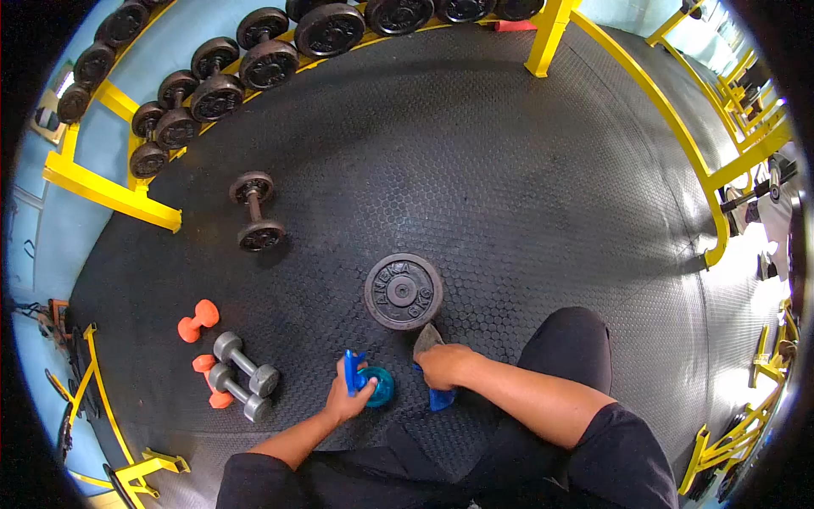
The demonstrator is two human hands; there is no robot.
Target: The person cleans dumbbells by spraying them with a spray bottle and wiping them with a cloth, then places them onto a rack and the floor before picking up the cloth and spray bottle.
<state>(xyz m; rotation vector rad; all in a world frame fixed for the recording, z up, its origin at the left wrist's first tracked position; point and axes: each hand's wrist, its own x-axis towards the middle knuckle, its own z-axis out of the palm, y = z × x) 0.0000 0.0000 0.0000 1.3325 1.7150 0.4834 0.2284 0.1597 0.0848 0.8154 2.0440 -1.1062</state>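
A spray bottle [381, 388] with a blue trigger head and a teal body is gripped in my left hand [346, 397], low in front of my body. My right hand [444, 365] is closed around a cloth [441, 399]. Blue fabric hangs below that hand, and a greyish part pokes out above it. The cloth's upper end is at the lower edge of a round dark weight plate [404, 291], which lies flat on the floor with raised lettering. Whether cloth and plate touch, I cannot tell.
Orange dumbbells [198, 321] and grey dumbbells [246, 365] lie at the left on the black rubber floor [509, 187]. Farther off is a black dumbbell [255, 212]. A yellow rack [110, 191] holds several dumbbells. More yellow frames [670, 119] stand at the right.
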